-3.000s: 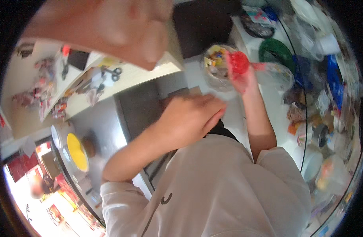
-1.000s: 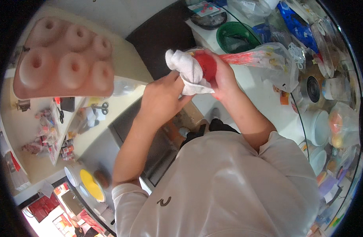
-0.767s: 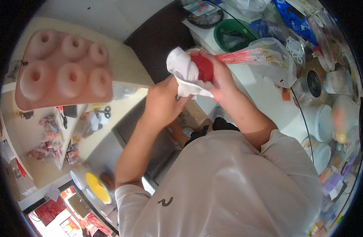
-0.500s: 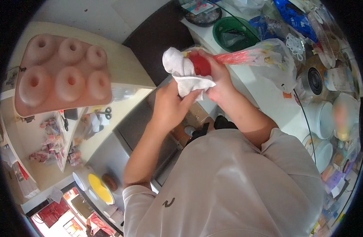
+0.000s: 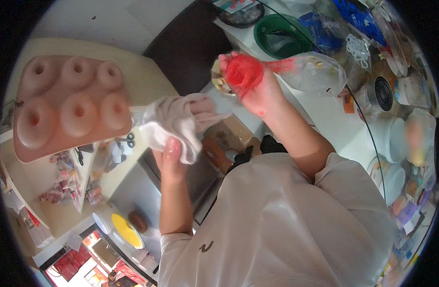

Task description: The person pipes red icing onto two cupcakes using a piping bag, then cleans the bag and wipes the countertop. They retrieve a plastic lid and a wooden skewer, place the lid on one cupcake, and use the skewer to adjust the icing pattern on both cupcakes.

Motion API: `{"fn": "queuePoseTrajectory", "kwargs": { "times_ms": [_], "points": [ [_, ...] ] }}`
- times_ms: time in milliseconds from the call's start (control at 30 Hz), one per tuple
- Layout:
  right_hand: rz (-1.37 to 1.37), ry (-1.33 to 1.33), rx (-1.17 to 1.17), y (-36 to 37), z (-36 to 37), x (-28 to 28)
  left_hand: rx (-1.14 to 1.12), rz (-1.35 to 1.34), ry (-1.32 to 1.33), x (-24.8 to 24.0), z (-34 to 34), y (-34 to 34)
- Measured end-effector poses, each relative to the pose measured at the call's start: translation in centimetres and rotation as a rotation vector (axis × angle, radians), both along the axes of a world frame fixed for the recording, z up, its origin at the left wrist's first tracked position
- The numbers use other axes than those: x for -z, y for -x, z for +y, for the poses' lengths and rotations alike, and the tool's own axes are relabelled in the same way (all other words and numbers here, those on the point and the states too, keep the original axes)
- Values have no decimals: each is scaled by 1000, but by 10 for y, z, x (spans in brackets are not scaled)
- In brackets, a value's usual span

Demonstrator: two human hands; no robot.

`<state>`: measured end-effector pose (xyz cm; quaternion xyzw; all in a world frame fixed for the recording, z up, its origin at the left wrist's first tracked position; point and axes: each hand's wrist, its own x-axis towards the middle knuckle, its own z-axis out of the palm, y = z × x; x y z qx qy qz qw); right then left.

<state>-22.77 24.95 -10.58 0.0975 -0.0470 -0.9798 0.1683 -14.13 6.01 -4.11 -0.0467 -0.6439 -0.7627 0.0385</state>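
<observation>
My left hand (image 5: pixel 173 162) grips a bunched white cloth (image 5: pixel 169 122), its loose end spreading up and to the right. Palm up, my right hand (image 5: pixel 263 98) holds what looks like a clear piping bag (image 5: pixel 319 74) with red filling. The plump red part sits in the palm under curled fingers, and the loose clear end trails right over the white worktop. A small red spot marks the wrist. Behind the right hand, a round container (image 5: pixel 219 83) with pale pieces shows partly. Cloth and bag are apart.
At the left, a pink mould (image 5: pixel 69 136) with several ring-shaped cavities sits on a cream shelf unit. A green basket (image 5: pixel 282 37) stands on the white worktop (image 5: pixel 336 126) at the back right. White tubs (image 5: pixel 389 143) and plastic packages crowd the right edge. A black cable crosses the worktop.
My left hand has moved left and down with the cloth, away from the red part of the bag. The right hand has turned, showing more of its palm and the red filling.
</observation>
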Motion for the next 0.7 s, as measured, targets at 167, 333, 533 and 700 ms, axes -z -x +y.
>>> {"fn": "queuePoseTrajectory", "kwargs": {
  "times_ms": [167,333,533,700],
  "points": [
    [90,98,-60,2,7,-1,-71,-39,127,-9,-5,-13],
    [117,-33,-59,0,5,-9,90,321,719,-26,7,9],
    [113,-44,-137,-1,0,-11,407,617,1217,-47,25,35],
    [120,-153,-134,-5,-3,-14,445,580,1277,-45,37,52]
  ]
}}
